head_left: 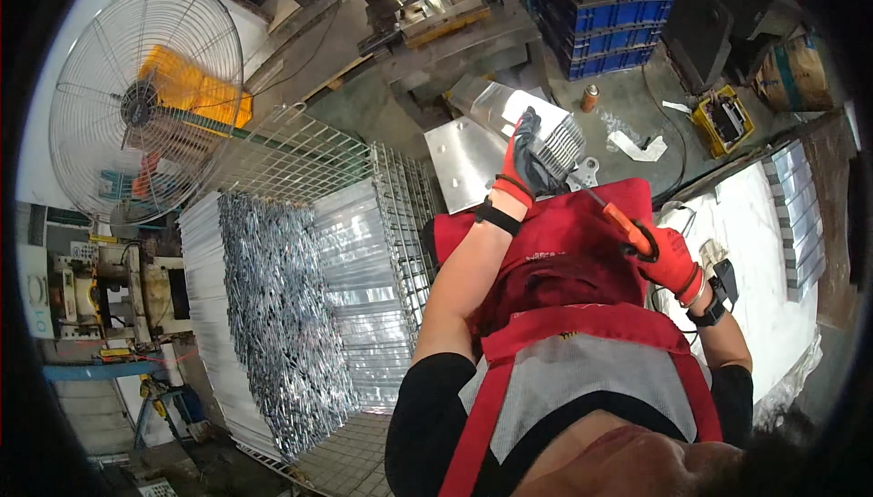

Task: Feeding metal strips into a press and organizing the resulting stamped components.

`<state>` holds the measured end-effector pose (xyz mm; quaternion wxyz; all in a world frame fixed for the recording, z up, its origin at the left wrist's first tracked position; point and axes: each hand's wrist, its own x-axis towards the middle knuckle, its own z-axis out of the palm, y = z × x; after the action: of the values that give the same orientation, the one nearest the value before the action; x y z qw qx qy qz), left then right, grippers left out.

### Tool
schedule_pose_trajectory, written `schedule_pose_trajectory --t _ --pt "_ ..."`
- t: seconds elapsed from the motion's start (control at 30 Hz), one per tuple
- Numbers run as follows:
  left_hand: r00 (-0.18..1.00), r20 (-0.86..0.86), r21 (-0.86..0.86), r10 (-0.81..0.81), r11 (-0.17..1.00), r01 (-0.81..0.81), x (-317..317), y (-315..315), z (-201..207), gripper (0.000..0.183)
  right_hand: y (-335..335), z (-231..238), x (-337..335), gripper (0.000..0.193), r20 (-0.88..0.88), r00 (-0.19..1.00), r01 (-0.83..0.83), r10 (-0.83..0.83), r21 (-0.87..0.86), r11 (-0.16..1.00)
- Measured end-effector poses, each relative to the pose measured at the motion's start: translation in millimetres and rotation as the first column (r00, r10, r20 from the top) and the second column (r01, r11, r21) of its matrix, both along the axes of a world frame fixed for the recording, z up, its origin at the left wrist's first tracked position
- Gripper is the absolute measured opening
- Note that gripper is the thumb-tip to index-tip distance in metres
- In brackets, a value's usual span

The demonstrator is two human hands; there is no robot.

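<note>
Left hand (522, 156) grips a stack of metal plates (559, 147) above the red apron (564, 242). Right hand (671, 261) holds an orange-handled tool (623, 224). Blue crates (605, 20) hold metal parts; wire cage (300, 288) holds stacked plates.

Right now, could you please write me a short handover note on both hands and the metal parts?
Left hand: gloved, gripping a stack of thin metal plates held up over the lap.
Right hand: gloved, holding an orange-handled tool, its tip pointing toward the stack.
A flat metal sheet lies beyond the stack.
The wire cage on the left holds many stacked metal pieces.
Done or left: cannot tell from this view.
</note>
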<state>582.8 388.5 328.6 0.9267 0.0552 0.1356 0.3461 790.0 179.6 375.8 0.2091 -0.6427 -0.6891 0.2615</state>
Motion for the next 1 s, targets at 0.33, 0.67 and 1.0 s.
schedule_pose_trajectory --t 0.33,0.67,1.0 --pt "0.999 0.036 0.032 -0.036 0.999 0.035 -2 2 4 0.052 25 -12 13 0.049 -0.131 0.991 0.021 -0.006 0.112 0.993" --pt "0.996 -0.09 -0.001 -0.01 1.0 0.01 -4 7 -5 0.049 27 -2 20 0.044 -0.177 0.984 0.02 -0.007 0.072 0.997" --pt "0.993 0.036 -0.049 -0.116 0.992 0.118 -10 22 10 0.056 24 3 33 0.031 -0.392 0.905 0.107 -0.168 -0.172 0.979"
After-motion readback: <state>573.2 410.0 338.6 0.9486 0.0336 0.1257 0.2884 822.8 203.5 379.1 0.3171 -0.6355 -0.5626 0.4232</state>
